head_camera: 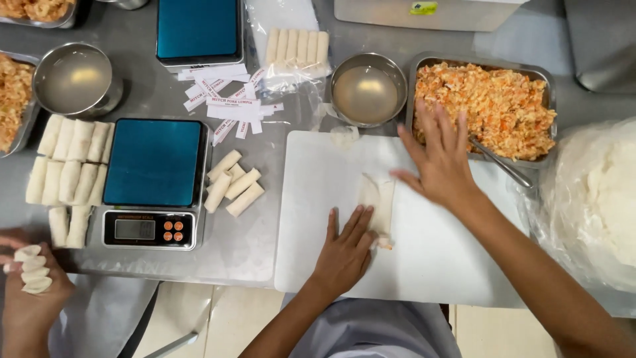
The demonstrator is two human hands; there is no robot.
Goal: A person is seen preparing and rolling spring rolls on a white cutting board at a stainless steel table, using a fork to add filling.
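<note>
My left hand (346,248) lies flat on a white cutting board (430,265), its fingertips pressing the near end of a thin pale wrapper (376,199) folded over filling. My right hand (438,156) hovers open, fingers spread, just right of the wrapper and in front of a metal tray of orange shredded filling (490,106). A metal spoon (500,162) rests in that tray beside my right wrist. Neither hand holds anything.
A steel bowl of cloudy liquid (368,89) stands behind the board. Rolled spring rolls (233,182) lie by a blue-topped scale (154,179); more rolls (69,166) sit left of it. A wrapper stack in plastic (593,199) is at right. Another person's hand (30,292) holds rolls at bottom left.
</note>
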